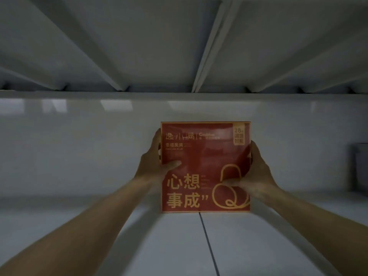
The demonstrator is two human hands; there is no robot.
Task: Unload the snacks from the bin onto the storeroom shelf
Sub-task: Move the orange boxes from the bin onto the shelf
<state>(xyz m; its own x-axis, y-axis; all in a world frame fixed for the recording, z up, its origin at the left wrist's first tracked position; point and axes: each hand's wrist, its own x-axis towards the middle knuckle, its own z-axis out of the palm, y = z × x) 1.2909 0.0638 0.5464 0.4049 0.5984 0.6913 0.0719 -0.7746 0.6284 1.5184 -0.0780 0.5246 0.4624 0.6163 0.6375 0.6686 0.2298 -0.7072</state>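
A red snack box (205,156) with gold lettering stands upright on its lower edge on the white shelf board (99,236), its front facing me, close to the back wall. My left hand (157,162) grips its left edge, thumb on the front face. My right hand (256,170) grips the right edge, thumb pressed on the front near the gold drawing. Both arms reach deep into the shelf bay. The bin is out of view.
The underside of the upper shelf (179,46), with ribs, hangs low overhead. A seam (209,246) runs front to back along the shelf board. A dark grey object (360,166) stands at the far right against the back wall.
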